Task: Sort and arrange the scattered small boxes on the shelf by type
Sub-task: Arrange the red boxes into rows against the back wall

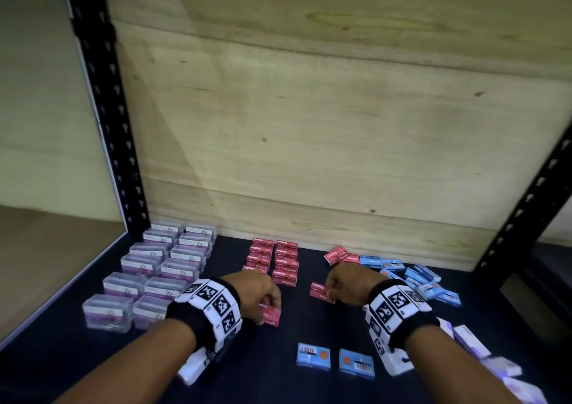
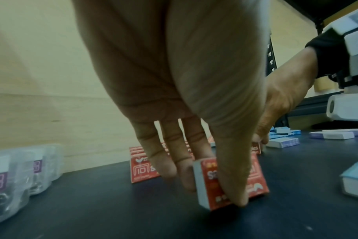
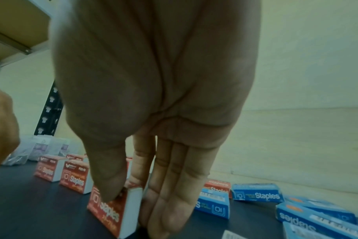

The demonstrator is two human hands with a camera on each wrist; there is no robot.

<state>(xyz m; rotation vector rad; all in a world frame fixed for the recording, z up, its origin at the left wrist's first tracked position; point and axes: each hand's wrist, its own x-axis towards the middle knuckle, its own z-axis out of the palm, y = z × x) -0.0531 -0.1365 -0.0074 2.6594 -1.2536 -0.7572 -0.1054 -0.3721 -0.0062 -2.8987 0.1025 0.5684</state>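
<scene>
Each hand pinches a small red cardboard staple box on the dark, matte shelf (image 1: 309, 382). The left hand (image 1: 258, 295) holds its red box (image 2: 231, 182) between thumb and fingers, one edge on the shelf, just in front of the two neat columns of red boxes (image 1: 274, 261). The right hand (image 1: 346, 281) grips another red box (image 3: 117, 208) the same way, to the right of those columns, thumb on the printed face and fingers behind the white end.

Further left, clear plastic cases (image 1: 148, 275) with purple labels stand in two rows; they are lidded and hold dark metal clips, seen blurred through the walls. To the right lies a loose heap of blue staple boxes (image 1: 418, 276) with a stray red one (image 1: 337, 255) at its back edge. Two more blue boxes (image 1: 335, 358) lie flat near the front, barcodes up. Pale purple-white boxes (image 1: 483, 351) lie at the right front edge. A pale plywood panel (image 1: 309, 124) backs the shelf, between black perforated metal uprights (image 1: 105, 109).
</scene>
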